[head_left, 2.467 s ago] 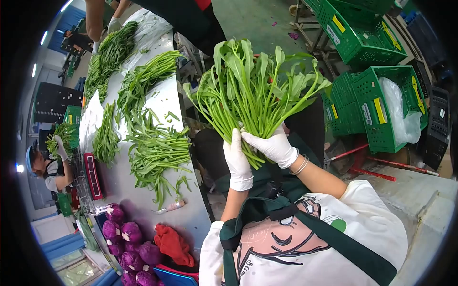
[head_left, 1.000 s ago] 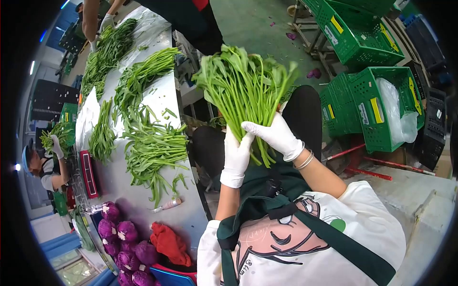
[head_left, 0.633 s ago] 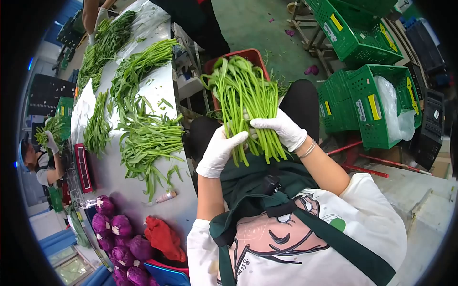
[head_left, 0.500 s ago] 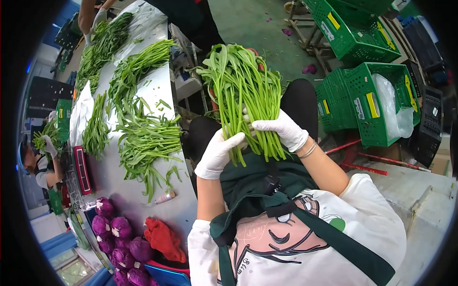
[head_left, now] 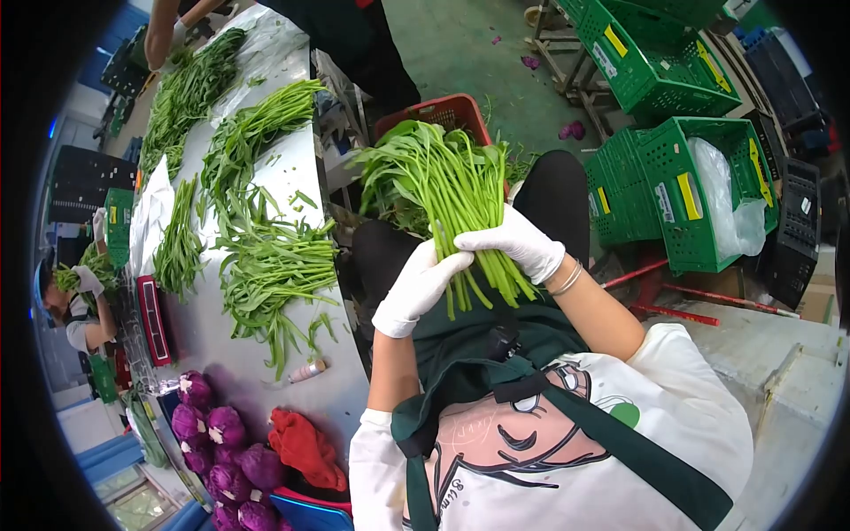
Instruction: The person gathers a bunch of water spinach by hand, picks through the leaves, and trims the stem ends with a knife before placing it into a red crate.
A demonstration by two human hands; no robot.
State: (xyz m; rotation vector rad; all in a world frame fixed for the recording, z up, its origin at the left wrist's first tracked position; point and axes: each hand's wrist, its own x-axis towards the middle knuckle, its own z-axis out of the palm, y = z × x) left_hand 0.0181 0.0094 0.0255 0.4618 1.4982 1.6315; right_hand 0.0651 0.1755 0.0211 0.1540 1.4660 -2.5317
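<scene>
Between both gloved hands is a thick bunch of water spinach (head_left: 460,199), its leafy ends away from me and its cut stem ends toward my lap. My left hand (head_left: 421,285) closes around the left side near the stem ends. On the right, my right hand (head_left: 518,241) grips the same stems with the thumb laid across them. Below the leaves is a red basket (head_left: 456,111), partly hidden, with loose greens in it. More water spinach (head_left: 274,265) lies in piles on the metal table to my left.
Purple cabbages (head_left: 227,429), a red cloth (head_left: 305,447) and a small roll (head_left: 307,370) are at the table's near end. A red-framed scale display (head_left: 153,320) stands by its far edge. Green crates (head_left: 717,190) are stacked right. Co-workers' hands (head_left: 87,281) handle greens across the table.
The bunch has dropped lower and its leafy tops have swung left, uncovering more of the red basket. My hands have shifted slightly and still hold the stems.
</scene>
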